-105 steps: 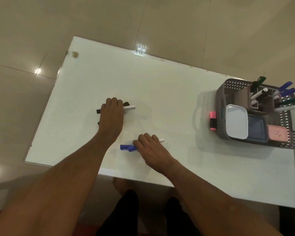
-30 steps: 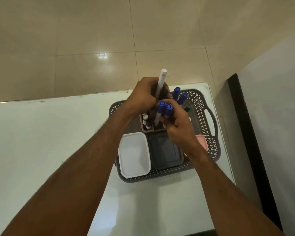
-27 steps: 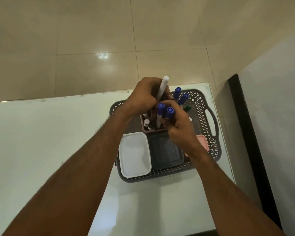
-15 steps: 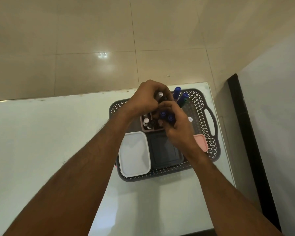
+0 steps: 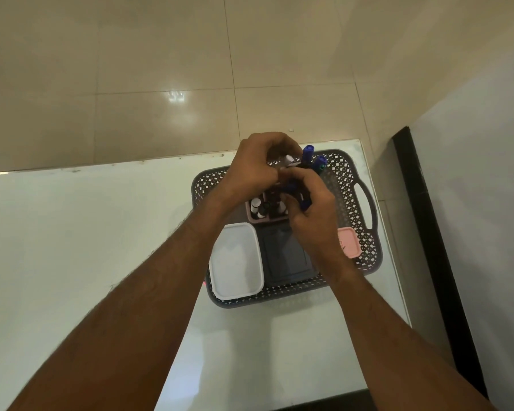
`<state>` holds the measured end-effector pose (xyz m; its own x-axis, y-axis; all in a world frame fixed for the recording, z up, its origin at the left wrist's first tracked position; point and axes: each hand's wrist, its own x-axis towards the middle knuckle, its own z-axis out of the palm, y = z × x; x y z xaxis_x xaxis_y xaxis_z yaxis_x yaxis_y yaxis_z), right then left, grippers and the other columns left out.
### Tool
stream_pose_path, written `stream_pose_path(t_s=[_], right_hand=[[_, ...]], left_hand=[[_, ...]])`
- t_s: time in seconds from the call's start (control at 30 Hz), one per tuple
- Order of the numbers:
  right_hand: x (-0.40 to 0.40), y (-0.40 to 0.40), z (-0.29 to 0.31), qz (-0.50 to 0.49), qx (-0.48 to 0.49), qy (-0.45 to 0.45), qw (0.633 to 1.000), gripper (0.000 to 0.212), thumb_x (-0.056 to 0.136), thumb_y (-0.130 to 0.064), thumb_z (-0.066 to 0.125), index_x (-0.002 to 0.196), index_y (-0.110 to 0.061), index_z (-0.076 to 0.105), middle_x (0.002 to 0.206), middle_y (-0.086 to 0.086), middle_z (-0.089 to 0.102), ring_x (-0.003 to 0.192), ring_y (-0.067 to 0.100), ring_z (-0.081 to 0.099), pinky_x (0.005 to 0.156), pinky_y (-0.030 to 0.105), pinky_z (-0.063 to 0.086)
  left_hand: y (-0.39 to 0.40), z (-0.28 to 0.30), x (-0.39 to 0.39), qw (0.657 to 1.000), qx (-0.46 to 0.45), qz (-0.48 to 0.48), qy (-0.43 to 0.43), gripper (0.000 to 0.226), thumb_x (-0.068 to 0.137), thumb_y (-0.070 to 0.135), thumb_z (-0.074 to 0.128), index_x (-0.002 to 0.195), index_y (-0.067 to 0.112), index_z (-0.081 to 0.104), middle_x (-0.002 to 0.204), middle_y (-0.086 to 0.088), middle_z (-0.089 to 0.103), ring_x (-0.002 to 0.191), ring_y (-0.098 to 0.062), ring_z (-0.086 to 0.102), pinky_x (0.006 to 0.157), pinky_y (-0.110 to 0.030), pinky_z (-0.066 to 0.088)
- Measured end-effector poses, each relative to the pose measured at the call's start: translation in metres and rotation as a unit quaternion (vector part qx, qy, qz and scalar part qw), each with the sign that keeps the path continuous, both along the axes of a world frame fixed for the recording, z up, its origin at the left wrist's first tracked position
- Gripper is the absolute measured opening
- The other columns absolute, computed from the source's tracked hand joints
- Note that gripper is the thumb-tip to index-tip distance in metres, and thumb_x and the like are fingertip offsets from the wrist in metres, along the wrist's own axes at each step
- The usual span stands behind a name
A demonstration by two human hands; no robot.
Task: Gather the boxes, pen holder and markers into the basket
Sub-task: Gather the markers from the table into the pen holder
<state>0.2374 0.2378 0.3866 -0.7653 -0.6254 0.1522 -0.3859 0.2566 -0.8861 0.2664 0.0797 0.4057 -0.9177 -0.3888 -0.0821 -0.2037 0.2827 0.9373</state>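
Observation:
A grey perforated basket (image 5: 359, 238) stands at the right end of the white table (image 5: 86, 232). Inside it lie a white box (image 5: 235, 262), a dark grey box (image 5: 282, 259) and a small pink box (image 5: 349, 241). A mauve pen holder (image 5: 257, 216) with several markers stands at the back. My left hand (image 5: 255, 170) is curled over the holder, gripping a white marker (image 5: 288, 160). My right hand (image 5: 312, 209) is closed on blue-capped markers (image 5: 304, 204) just above the holder. Two more blue-capped markers (image 5: 313, 158) stick up behind my hands.
The table's right edge lies close beside the basket, with a black strip (image 5: 428, 232) and a pale wall beyond. Tiled floor (image 5: 161, 69) lies past the far edge. A small red item (image 5: 206, 282) peeks out at the basket's left front corner.
Both hands carried markers from the table's left to the basket. Over the last second they lowered the white marker and the blue-capped markers down into the pen holder.

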Motion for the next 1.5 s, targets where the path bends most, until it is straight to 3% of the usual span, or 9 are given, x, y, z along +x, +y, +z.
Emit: stream_pose_path(t_s=[0.23,0.53,0.63,0.73,0.9,1.1,1.2,1.3,1.5], right_hand=[[0.004,-0.006,0.012,-0.021,0.0,0.009,1.0,0.042,0.09,0.01,0.066,0.129,-0.004,0.062,0.125,0.011,0.067,0.121,0.02,0.065,0.104,0.04,0.056],[0.033,-0.029,0.044,-0.103,-0.049,0.086,0.99,0.035,0.091,0.007,0.066,0.125,-0.003,0.062,0.126,0.012,0.067,0.12,0.026,0.064,0.101,0.045,0.057],[0.059,-0.05,0.058,-0.08,-0.066,0.124,0.987,0.034,0.091,0.009,0.065,0.124,0.0,0.063,0.123,0.012,0.067,0.117,0.028,0.065,0.098,0.041,0.058],[0.091,-0.071,0.061,-0.038,-0.057,0.129,0.989,0.034,0.09,0.012,0.064,0.123,0.003,0.064,0.121,0.014,0.067,0.116,0.031,0.064,0.098,0.049,0.056],[0.155,-0.1,0.046,-0.036,0.029,0.072,0.996,0.042,0.086,0.012,0.064,0.125,-0.002,0.064,0.12,0.01,0.066,0.106,0.016,0.063,0.097,0.024,0.053],[0.22,-0.098,-0.001,-0.01,0.17,0.044,0.984,0.05,0.08,0.016,0.059,0.125,-0.005,0.063,0.118,0.009,0.066,0.107,0.027,0.066,0.092,0.039,0.057],[0.237,-0.087,-0.021,0.031,0.299,0.094,0.949,0.049,0.072,0.015,0.064,0.118,-0.004,0.063,0.113,0.013,0.064,0.106,0.033,0.064,0.087,0.04,0.057],[0.248,-0.078,-0.032,0.063,0.43,0.142,0.89,0.048,0.078,0.003,0.073,0.122,-0.007,0.057,0.123,0.015,0.059,0.11,0.032,0.06,0.081,0.037,0.055],[0.251,-0.068,-0.046,0.061,0.507,0.22,0.831,0.054,0.089,-0.015,0.076,0.138,-0.008,0.053,0.131,0.014,0.054,0.11,0.026,0.06,0.076,0.031,0.057]], left_hand=[[-0.003,0.01,0.016,0.996,0.0,0.07,0.047,0.034,0.083,-0.007,0.071,0.11,0.013,0.073,0.104,0.009,0.074,0.105,-0.004,0.071,0.101,-0.021,0.054],[-0.016,0.025,0.062,0.975,0.0,0.201,0.094,0.034,0.086,-0.011,0.063,0.11,0.01,0.073,0.109,0.0,0.077,0.106,-0.009,0.072,0.103,-0.03,0.056],[-0.028,0.026,0.087,0.965,0.006,0.245,0.093,0.036,0.085,-0.012,0.061,0.112,0.008,0.073,0.11,0.001,0.077,0.107,-0.008,0.072,0.103,-0.03,0.056],[-0.039,0.022,0.117,0.956,0.013,0.284,0.077,0.041,0.083,-0.012,0.058,0.114,0.011,0.072,0.11,0.003,0.076,0.107,-0.005,0.07,0.103,-0.026,0.054],[-0.049,0.0,0.171,0.947,0.043,0.317,-0.01,0.045,0.084,-0.01,0.056,0.119,0.014,0.07,0.113,0.006,0.073,0.107,-0.005,0.068,0.095,-0.015,0.052],[-0.046,-0.043,0.22,0.957,0.06,0.257,-0.124,0.043,0.086,-0.012,0.058,0.12,0.012,0.071,0.117,0.001,0.074,0.103,-0.013,0.07,0.093,-0.019,0.054],[-0.04,-0.056,0.231,0.965,0.049,0.205,-0.157,0.045,0.085,-0.013,0.057,0.12,0.012,0.07,0.115,-0.001,0.074,0.099,-0.016,0.07,0.083,-0.009,0.051],[-0.031,-0.063,0.233,0.972,0.043,0.152,-0.175,0.05,0.083,-0.013,0.057,0.125,0.011,0.069,0.119,-0.004,0.073,0.1,-0.018,0.07,0.091,-0.021,0.054],[-0.015,-0.067,0.225,0.975,0.011,0.059,-0.216,0.046,0.094,-0.004,0.055,0.137,0.013,0.062,0.135,-0.004,0.067,0.114,-0.021,0.065,0.102,-0.032,0.051]])
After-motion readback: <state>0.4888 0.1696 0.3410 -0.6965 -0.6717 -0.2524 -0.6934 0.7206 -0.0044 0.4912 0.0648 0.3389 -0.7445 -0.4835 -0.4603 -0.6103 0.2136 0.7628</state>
